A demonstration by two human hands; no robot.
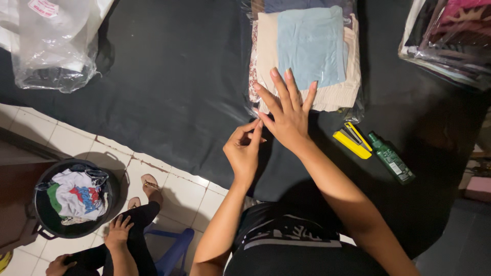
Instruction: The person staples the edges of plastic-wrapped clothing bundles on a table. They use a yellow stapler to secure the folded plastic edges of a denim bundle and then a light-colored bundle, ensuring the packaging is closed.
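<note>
Head view, looking down on a counter (169, 87) draped in black cloth. The right hand (289, 115) lies flat with fingers spread, pressing the near edge of a stack of folded cloths (307, 51), a pale blue piece on top of beige ones, already inside a clear plastic bag (255, 110). The left hand (245, 151) pinches the bag's open flap just beside the right thumb. By the look of it, folding and bagging are done; closing the flap is what remains. A yellow cutter (353, 140) and a small green bottle (391, 158) lie near the right wrist. 2 other bagged bundles sit at the far corners. Below left, another person sits on the tiled floor (76, 143) beside a black basin of clothes (74, 199).
</note>
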